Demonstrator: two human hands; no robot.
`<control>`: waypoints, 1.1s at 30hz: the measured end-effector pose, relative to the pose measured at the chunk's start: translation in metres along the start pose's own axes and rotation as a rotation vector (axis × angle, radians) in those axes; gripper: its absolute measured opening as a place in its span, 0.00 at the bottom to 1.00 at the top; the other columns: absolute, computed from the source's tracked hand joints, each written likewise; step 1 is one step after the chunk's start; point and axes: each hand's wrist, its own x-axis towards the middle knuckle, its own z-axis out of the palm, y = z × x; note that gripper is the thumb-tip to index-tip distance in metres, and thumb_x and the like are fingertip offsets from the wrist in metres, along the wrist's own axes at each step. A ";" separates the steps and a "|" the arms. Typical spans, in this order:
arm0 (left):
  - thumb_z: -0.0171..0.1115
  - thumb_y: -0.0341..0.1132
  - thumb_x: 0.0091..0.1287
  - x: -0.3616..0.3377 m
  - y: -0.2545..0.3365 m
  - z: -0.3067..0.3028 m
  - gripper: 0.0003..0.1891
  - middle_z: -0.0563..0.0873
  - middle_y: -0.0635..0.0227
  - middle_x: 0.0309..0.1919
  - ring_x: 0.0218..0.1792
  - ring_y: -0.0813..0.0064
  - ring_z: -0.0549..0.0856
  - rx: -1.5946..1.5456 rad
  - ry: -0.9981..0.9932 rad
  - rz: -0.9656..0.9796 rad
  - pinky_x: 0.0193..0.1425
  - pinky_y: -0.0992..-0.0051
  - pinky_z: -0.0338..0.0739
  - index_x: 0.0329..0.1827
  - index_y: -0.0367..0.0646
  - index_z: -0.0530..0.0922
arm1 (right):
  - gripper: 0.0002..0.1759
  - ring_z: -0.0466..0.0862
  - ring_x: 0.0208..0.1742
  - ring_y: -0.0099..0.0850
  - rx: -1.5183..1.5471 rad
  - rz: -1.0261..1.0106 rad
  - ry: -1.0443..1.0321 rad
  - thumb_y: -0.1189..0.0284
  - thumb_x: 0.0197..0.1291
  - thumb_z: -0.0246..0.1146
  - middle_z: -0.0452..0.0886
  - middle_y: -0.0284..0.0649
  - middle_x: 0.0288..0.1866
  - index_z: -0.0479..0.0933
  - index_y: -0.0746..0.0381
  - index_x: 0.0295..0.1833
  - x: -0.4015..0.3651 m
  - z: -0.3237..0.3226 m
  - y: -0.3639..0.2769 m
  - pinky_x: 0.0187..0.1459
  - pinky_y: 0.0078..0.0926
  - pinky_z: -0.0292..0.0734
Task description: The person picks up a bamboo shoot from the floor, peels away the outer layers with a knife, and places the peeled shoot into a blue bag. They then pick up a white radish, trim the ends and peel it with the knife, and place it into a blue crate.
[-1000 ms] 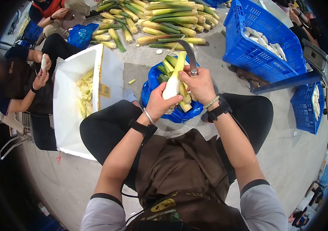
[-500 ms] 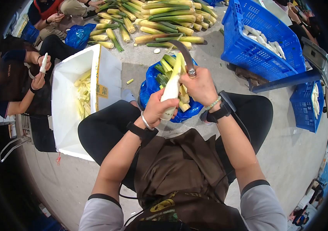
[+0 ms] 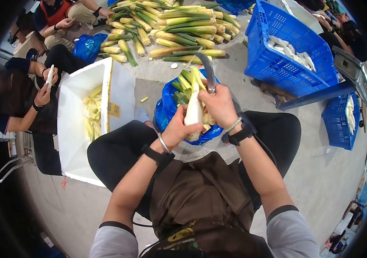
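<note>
My left hand [image 3: 181, 127] is wrapped round the thick lower end of a pale white stalk [image 3: 194, 110] with a yellow-green top. My right hand [image 3: 219, 106] grips the handle of a knife with a curved dark blade [image 3: 206, 69], which points up and away from me beside the stalk's top. The fingers of that hand also touch the stalk's upper part. Below both hands a blue plastic bag [image 3: 164, 112] on the floor holds green and yellow trimmings [image 3: 184, 81]. The knife's handle is mostly hidden in my fist.
A white foam box [image 3: 121, 88] with peelings is at the left. Unpeeled stalks [image 3: 187, 26] lie piled ahead. Blue crates [image 3: 264, 64] of white stalks stand at the right. A co-worker at the left holds a white stalk [image 3: 50, 75]; others sit farther back.
The stalk is now more upright. My right hand and the knife have moved slightly down, and the blade stands steeper. My left hand still grips the stalk's lower end.
</note>
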 end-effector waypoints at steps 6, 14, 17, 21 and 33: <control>0.65 0.43 0.59 -0.006 0.020 0.000 0.28 0.81 0.59 0.31 0.24 0.68 0.83 -0.167 -0.078 -0.126 0.31 0.73 0.81 0.57 0.35 0.68 | 0.17 0.77 0.22 0.21 -0.213 -0.075 0.043 0.68 0.55 0.61 0.80 0.39 0.22 0.80 0.72 0.42 0.011 -0.015 0.011 0.27 0.24 0.72; 0.51 0.53 0.65 -0.014 0.011 -0.015 0.33 0.81 0.59 0.33 0.28 0.67 0.84 -0.383 -0.415 -0.176 0.34 0.69 0.81 0.64 0.35 0.65 | 0.15 0.83 0.31 0.52 -0.681 -0.117 0.365 0.68 0.52 0.61 0.80 0.57 0.25 0.79 0.71 0.39 0.034 -0.042 0.007 0.33 0.41 0.76; 0.48 0.52 0.69 -0.009 0.008 -0.017 0.29 0.82 0.59 0.40 0.37 0.69 0.84 -0.349 -0.141 -0.177 0.44 0.67 0.81 0.65 0.40 0.64 | 0.18 0.83 0.40 0.49 -0.806 -0.028 0.242 0.67 0.51 0.61 0.83 0.53 0.35 0.80 0.67 0.45 0.030 -0.031 0.027 0.43 0.41 0.77; 0.51 0.45 0.71 -0.004 0.000 -0.017 0.21 0.82 0.62 0.41 0.38 0.73 0.84 -0.003 0.066 -0.005 0.43 0.72 0.81 0.61 0.42 0.66 | 0.18 0.83 0.46 0.46 -0.816 -0.003 0.160 0.66 0.49 0.63 0.83 0.49 0.46 0.81 0.61 0.46 0.031 -0.027 0.050 0.47 0.38 0.76; 0.75 0.40 0.54 0.005 -0.016 -0.020 0.28 0.77 0.68 0.34 0.30 0.81 0.75 0.423 0.329 0.229 0.34 0.78 0.73 0.53 0.40 0.70 | 0.11 0.78 0.27 0.19 -0.028 0.009 0.100 0.69 0.53 0.68 0.83 0.34 0.30 0.83 0.64 0.40 0.030 -0.017 0.032 0.32 0.19 0.74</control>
